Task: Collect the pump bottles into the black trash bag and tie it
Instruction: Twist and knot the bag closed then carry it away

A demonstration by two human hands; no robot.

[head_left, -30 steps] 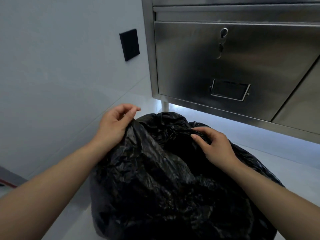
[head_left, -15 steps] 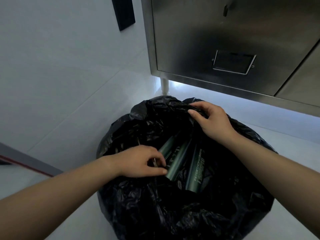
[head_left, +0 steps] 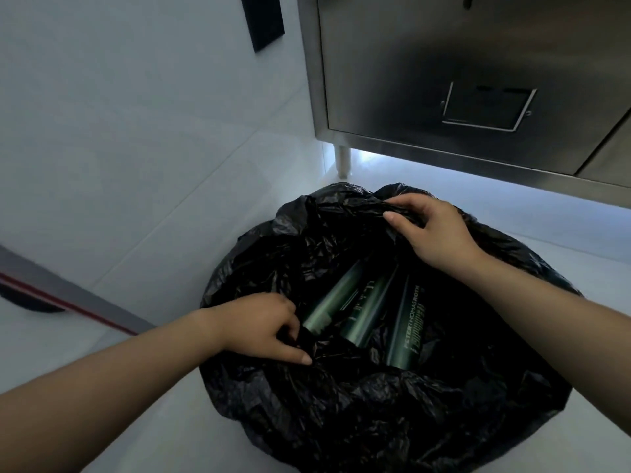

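The black trash bag (head_left: 358, 411) sits on the pale floor with its mouth spread wide. Three dark green pump bottles lie side by side inside it: one on the left (head_left: 329, 303), one in the middle (head_left: 367, 315), one on the right with white lettering (head_left: 408, 327). Their pump ends are hidden in the folds. My left hand (head_left: 263, 327) pinches the bag's near rim, just left of the bottles. My right hand (head_left: 433, 232) grips the far rim, above the bottles.
A stainless steel cabinet (head_left: 478, 80) on short legs stands directly behind the bag. A white wall with a black panel (head_left: 263, 20) runs along the left. A grey strip with a red line (head_left: 68, 298) crosses the floor at the left.
One second ago the bag's top was bunched between both hands. My left hand has come down to the near rim, the mouth has opened and the bottles show. The view has tilted downward.
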